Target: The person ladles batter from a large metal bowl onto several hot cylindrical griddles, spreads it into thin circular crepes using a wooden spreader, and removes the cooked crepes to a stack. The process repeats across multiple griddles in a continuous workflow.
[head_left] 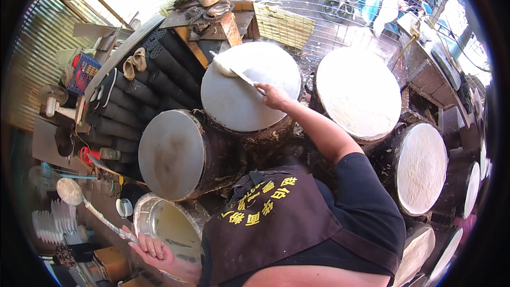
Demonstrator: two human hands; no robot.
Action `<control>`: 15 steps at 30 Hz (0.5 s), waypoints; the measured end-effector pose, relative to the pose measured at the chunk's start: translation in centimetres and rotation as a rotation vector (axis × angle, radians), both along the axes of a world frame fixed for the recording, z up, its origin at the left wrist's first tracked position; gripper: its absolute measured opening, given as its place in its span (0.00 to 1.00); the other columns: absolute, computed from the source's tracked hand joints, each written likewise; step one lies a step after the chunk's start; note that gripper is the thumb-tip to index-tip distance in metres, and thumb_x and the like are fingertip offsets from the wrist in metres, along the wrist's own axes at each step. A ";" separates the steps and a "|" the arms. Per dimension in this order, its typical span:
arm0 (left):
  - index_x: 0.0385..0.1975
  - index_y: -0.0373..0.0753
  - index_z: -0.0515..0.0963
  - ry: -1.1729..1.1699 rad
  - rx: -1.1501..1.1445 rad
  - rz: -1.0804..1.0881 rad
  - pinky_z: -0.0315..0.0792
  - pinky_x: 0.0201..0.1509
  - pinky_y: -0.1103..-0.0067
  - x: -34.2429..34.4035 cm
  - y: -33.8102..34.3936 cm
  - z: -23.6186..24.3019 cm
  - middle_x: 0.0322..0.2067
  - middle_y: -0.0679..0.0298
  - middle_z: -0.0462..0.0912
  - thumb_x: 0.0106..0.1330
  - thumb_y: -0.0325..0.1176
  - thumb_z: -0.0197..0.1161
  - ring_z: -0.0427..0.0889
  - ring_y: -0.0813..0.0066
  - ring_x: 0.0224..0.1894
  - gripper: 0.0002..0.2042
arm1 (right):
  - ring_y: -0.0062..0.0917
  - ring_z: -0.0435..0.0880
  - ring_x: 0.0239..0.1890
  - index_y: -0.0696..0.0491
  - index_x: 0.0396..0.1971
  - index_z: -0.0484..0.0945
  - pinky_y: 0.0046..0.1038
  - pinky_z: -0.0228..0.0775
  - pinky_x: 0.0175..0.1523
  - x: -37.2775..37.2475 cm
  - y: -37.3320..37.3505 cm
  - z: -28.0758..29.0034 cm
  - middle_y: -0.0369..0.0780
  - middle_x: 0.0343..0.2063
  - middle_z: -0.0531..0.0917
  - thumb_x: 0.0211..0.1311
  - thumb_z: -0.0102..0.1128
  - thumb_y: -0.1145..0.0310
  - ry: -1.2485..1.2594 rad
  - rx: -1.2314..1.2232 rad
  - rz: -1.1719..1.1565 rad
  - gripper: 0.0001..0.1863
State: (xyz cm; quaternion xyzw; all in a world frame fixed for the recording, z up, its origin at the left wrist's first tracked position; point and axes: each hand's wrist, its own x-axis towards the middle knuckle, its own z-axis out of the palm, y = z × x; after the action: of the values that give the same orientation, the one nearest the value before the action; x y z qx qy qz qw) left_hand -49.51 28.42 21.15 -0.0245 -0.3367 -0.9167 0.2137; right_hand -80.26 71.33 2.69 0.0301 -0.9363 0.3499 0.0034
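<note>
My right hand [271,96] is closed around the handle of a tool with a pale, rounded head [225,65]; I cannot tell if it is a brush or a spreader. Its head rests over the far left part of a round griddle [241,107], which is white at the far side and grey nearer me. Low on the left, my left hand [153,250] grips a ladle [98,213] by its batter-crusted handle, its bowl whitish and held out to the left. Beside that hand stands a metal pot of pale batter [172,223].
A bare grey griddle [170,154] sits nearer on the left. Griddles with white layers [358,93] [421,170] curve round to the right. Stacked black coal cylinders [141,90] with slippers [134,64] on top lie left. Wire fencing [319,18] stands beyond.
</note>
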 end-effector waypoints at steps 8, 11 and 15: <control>0.68 0.37 0.47 0.057 0.019 -0.043 0.56 0.09 0.90 -0.1 0.1 -0.3 0.22 0.69 0.59 0.76 0.35 0.42 0.54 0.88 0.14 0.25 | 0.33 0.83 0.42 0.43 0.55 0.75 0.32 0.75 0.48 -5.2 7.5 -2.9 0.47 0.43 0.83 0.51 0.50 0.79 -0.101 -0.074 -0.088 0.28; 0.68 0.37 0.48 0.069 0.011 -0.020 0.56 0.09 0.89 0.6 0.2 0.0 0.22 0.69 0.59 0.76 0.35 0.42 0.55 0.87 0.14 0.24 | 0.33 0.83 0.38 0.37 0.53 0.76 0.31 0.76 0.45 -2.8 2.5 -0.5 0.45 0.40 0.84 0.52 0.52 0.78 -0.179 -0.049 0.071 0.28; 0.68 0.37 0.48 0.085 0.012 0.026 0.56 0.09 0.89 1.6 1.0 0.5 0.23 0.68 0.59 0.75 0.35 0.42 0.55 0.87 0.14 0.24 | 0.27 0.78 0.23 0.41 0.57 0.74 0.31 0.71 0.35 -3.7 7.4 -1.6 0.41 0.18 0.79 0.45 0.53 0.77 -0.020 -0.142 0.276 0.33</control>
State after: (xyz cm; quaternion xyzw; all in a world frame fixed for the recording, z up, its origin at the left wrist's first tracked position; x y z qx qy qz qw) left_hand -47.91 29.37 21.66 -0.0577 -0.3221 -0.9140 0.2397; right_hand -83.95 78.77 1.04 0.1545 -0.8961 0.4128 -0.0519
